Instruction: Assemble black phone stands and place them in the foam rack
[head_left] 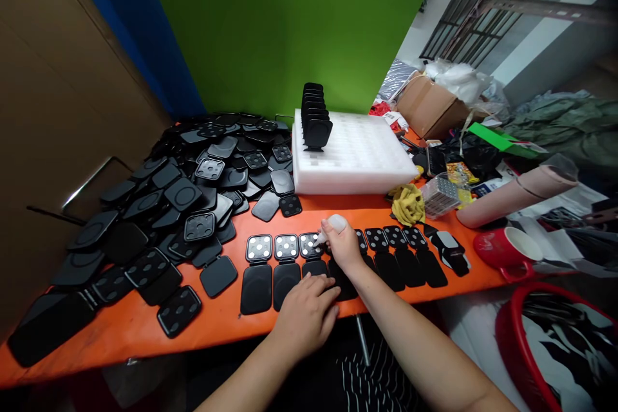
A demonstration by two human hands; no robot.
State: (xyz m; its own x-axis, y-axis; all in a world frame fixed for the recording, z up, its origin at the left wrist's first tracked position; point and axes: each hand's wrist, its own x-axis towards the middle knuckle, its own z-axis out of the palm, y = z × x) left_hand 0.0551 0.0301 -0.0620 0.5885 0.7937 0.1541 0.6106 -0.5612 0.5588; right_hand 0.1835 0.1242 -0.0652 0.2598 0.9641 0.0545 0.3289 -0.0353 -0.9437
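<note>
In my right hand (344, 246) is a small white squeeze bottle (337, 224), its nozzle pointing down and left at a black hinged plate (309, 245) with round dots. My left hand (308, 309) lies with fingers extended over the lower flap (315, 268) of that plate. The plate belongs to a row of similar opened black pieces along the table's front. Two at the row's left end, one of them this dotted plate (259, 248), carry bright whitish dots. To the right of my hand, another dotted plate (376, 239) shows grey dots.
A large heap of black hinged pieces (183, 196) covers the left of the orange table (212, 328). Behind the row stands a white foam block (357, 167) with upright black pieces (316, 132). At right are a yellow cloth (408, 205), a red mug (502, 251) and a red-rimmed basin (512, 341).
</note>
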